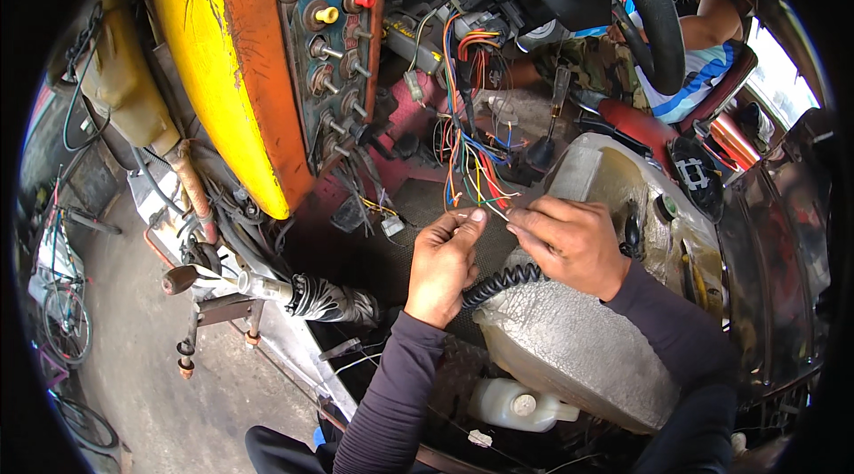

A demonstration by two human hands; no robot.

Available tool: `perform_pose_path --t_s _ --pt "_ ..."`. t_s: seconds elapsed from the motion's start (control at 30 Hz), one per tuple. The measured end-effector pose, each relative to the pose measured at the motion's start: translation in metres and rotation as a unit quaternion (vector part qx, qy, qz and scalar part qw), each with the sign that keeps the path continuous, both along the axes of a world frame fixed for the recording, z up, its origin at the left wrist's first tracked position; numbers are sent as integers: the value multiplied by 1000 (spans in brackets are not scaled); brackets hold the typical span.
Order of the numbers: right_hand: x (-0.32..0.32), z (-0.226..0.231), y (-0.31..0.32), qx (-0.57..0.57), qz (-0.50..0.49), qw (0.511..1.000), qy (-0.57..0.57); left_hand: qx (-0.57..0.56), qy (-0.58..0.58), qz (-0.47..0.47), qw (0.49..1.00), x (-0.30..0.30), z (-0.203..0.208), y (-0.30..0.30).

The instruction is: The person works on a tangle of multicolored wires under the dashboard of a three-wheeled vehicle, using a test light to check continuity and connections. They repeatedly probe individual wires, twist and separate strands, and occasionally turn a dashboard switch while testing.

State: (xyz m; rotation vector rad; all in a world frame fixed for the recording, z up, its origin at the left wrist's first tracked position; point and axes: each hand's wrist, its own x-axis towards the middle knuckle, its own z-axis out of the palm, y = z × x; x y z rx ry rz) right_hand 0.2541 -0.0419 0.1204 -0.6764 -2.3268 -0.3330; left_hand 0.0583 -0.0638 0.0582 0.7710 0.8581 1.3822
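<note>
Both hands work the loose ends of a multicoloured wire bundle (467, 163) that hangs from under the steering column. Left hand (442, 265) is closed narrow, thumb and forefinger pinching thin wire ends at its top. Right hand (569, 243) sits just beside it, fingers curled narrow on the same ends; which strand it grips, cannot tell.

Far left of the left hand: yellow body panel (200, 65), then an orange switch panel (334, 56) with a column of knobs and toggles, one capped yellow, one red. Below-left of the left hand, a folded umbrella (320, 299) lies on the sill, handle pointing left.

Wire bundle: long axis near vertical, fanning out downward, free ends pointing down at the gap between the hands. Black coiled cord (503, 283) runs under both hands, left-low to right-high, touching the right palm.

Under the right forearm: grey cracked engine cover (578, 349), with a white plastic bottle (516, 405) at its lower edge. Above the right hand: black steering wheel (654, 20) overhangs the wiring. Beyond it, upper right, another person's arm (712, 25) in a seat.
</note>
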Motion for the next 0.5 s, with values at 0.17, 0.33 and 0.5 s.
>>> perform_pose_path --t_s 0.17,0.33,0.5 --pt "0 1 0 -30 -3 1000 4 -10 -168 -33 985 10 5 9" --pt "0 1 1 -66 -16 998 8 2 -145 -17 989 8 5 13" --pt "-2 -2 3 -69 -17 997 20 -2 -124 -30 992 2 5 10"
